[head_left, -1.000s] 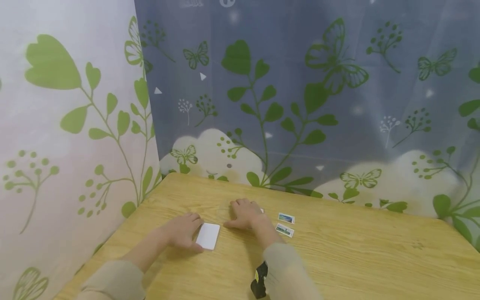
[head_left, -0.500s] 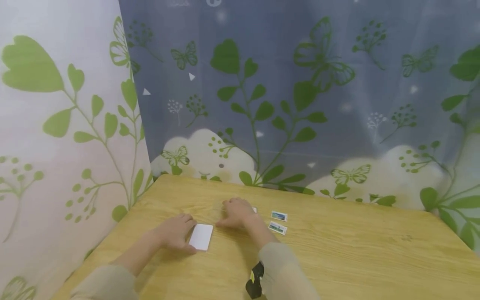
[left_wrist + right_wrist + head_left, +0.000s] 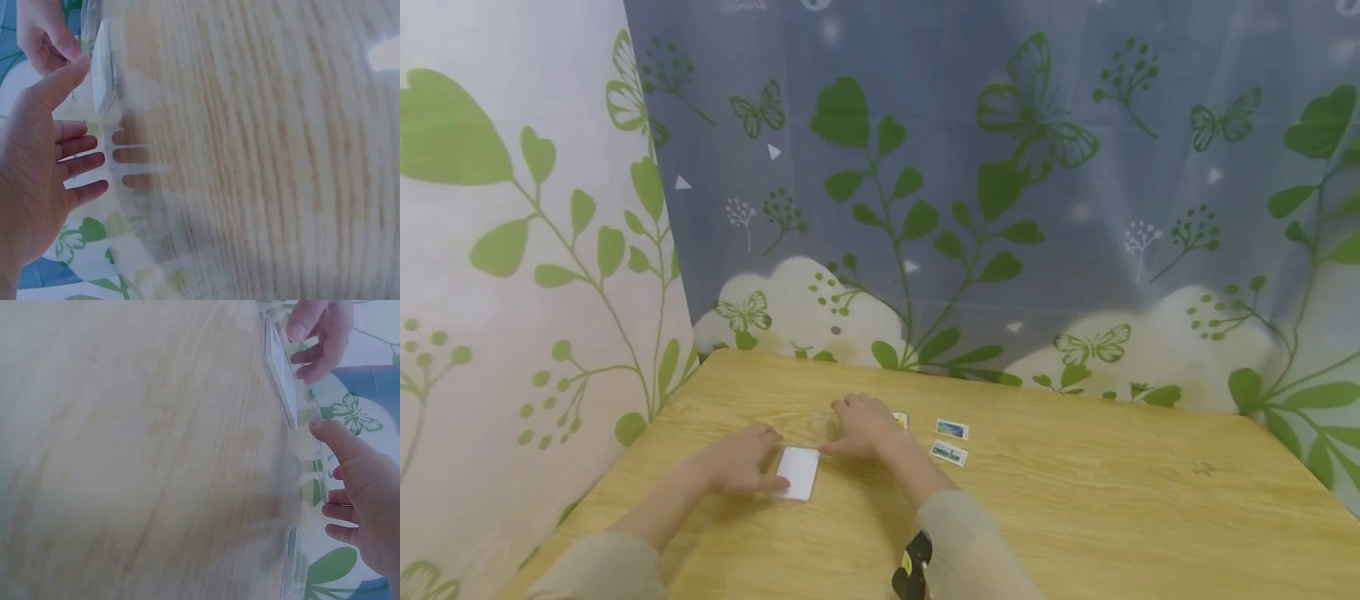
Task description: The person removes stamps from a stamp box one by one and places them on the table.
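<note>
A white card stack (image 3: 797, 473) lies on the wooden table. My left hand (image 3: 737, 458) is beside its left edge, fingers extended, the thumb overlapping the near corner in the head view. In the left wrist view the left fingers (image 3: 81, 165) are apart with nothing between them. My right hand (image 3: 861, 429), farther back and to the right, spans a clear plastic piece (image 3: 319, 456) between thumb and fingers; its outline is faint. Just beyond the right hand, a card with a yellow picture (image 3: 900, 419) is partly hidden by the hand.
Two small picture cards (image 3: 952, 429) lie one in front of the other, right of the right hand. The wooden table (image 3: 1112, 492) meets a patterned cloth wall (image 3: 865, 208) at the back and another at the left. A black strap piece (image 3: 913, 567) is at the right sleeve.
The head view has turned slightly right, so everything shifts left in it. The left fingers have drawn back a little from the white stack. More of the yellow picture card shows beside the right hand.
</note>
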Tool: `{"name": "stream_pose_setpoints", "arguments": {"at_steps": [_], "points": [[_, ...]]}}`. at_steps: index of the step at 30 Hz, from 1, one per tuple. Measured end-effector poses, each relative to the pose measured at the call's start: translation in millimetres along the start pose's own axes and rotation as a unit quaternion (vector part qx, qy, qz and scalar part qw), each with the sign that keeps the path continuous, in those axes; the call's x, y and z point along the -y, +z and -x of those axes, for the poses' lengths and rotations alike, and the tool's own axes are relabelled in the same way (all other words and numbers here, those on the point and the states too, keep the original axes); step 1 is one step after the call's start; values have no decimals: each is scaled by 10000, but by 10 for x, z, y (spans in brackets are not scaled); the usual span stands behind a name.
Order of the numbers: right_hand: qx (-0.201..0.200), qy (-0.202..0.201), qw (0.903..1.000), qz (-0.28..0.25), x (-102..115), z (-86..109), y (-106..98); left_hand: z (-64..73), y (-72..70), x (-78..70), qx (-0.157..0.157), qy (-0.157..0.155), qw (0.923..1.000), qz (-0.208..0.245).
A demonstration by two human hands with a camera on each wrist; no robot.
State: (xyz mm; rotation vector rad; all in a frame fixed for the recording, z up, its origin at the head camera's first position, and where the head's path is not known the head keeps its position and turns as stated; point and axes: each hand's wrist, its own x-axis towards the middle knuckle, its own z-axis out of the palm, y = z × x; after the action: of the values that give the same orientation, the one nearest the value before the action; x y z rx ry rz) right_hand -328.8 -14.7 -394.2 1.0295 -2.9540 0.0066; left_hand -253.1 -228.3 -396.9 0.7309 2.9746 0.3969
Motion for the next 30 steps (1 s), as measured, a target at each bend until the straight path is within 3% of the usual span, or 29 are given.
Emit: {"name": "stream_pose_setpoints", "arguments": {"at_steps": [3,7,10,18,30], "points": [[-29,-59,10000,-58,25,20,-17,-8,-38,12,-333,130,9984,-441],[-100,-280,9996,16,61,53,-22,-35,-75,24,-763,231,9889,-1257],[-196,-542,9981,208,84,83,-14,-51,-80,22,-848,314,9834,-1572],[-400,-1074,9924,456,142,174,-23,-95,-38,-9,-489,404,9885,-1374],[-621,-1524,9857,375,208,219,-31,-66,-64,-50,-371,605,9903,-1198]]}}
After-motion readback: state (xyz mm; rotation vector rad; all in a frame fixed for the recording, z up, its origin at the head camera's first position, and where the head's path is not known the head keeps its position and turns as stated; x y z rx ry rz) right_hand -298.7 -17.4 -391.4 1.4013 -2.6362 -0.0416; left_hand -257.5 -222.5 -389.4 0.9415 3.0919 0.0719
